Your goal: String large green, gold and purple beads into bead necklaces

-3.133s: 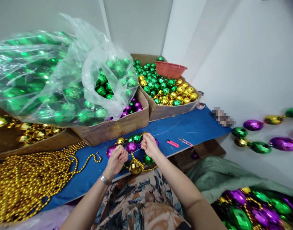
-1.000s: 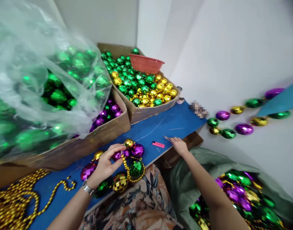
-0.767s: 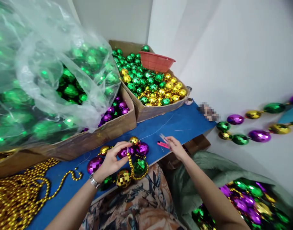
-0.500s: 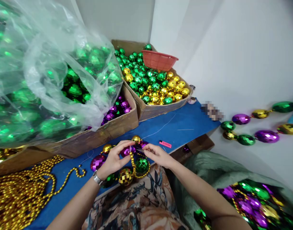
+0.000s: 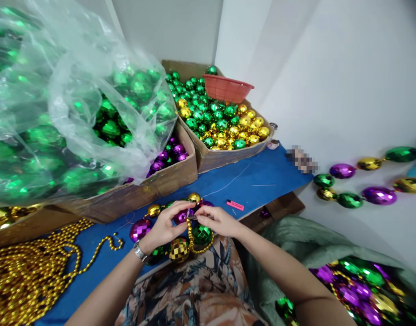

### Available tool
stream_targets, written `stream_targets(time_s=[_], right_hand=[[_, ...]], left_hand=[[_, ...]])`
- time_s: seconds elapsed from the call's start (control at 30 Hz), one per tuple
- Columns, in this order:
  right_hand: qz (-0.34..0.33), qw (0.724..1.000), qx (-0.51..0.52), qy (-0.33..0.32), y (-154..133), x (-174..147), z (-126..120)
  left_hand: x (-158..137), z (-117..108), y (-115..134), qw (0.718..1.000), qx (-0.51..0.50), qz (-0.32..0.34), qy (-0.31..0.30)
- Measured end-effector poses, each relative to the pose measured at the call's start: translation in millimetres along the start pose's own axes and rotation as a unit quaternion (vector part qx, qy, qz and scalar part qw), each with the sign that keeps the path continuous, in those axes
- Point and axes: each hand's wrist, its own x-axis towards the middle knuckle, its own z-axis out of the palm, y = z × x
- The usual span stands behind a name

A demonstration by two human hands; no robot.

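Blue tabletop [image 5: 278, 170]: hands [image 5: 220, 221] partly hide purple bead [image 5: 180, 217]; snips [image 5: 192, 218] mostly covered.

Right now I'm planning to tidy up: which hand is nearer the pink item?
Right. The right hand is just left of the pink item, slightly lower in view; the left hand is farther left, beyond the right.

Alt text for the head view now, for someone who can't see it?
A person's left hand holds thread above a string of gold beads while the right hand holds a small metal tool close by, at a blue table. Behind are cardboard boxes of shiny balls and a clear bag of green ones.
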Motion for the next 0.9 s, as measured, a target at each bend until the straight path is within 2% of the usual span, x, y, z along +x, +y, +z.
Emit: stream_targets(time_s=[0.23,0.27,0.33,0.37,0.43,0.57,0.63,0.7,0.77,0.9], right_hand=[[-0.062,0.995,-0.074,0.037,5,-2,1],[-0.060,0.994,-0.084,0.049,10,-2,-4],[-0.015,0.983,-0.156,0.098,25,0,-21],[0.021,0.968,-0.210,0.133,35,0,-33],[0.113,0.918,-0.318,0.206,57,-2,-62],[0.246,0.840,-0.390,0.287,100,-17,-114],[0.285,0.809,-0.417,0.301,115,-25,-125],[0.291,0.792,-0.444,0.302,124,-30,-124],[0.271,0.791,-0.467,0.286,128,-33,-117],[0.209,0.825,-0.486,0.200,130,-35,-96]], left_hand=[[-1,-1,-2,1.000,0.009,-0.001,-0.003],[-2,-1,-3,1.000,0.009,-0.003,-0.002],[-4,-2,-6,1.000,0.006,-0.011,0.001],[-5,-3,-8,1.000,0.005,-0.016,0.003],[-8,-4,-13,1.000,0.002,-0.026,0.013],[-11,-4,-24,0.999,0.000,-0.039,0.037],[-11,-3,-27,0.998,-0.010,-0.045,0.047],[-9,-3,-28,0.997,-0.025,-0.055,0.055],[-7,-2,-27,0.995,-0.038,-0.069,0.062],[-4,-2,-24,0.991,-0.058,-0.092,0.078]])
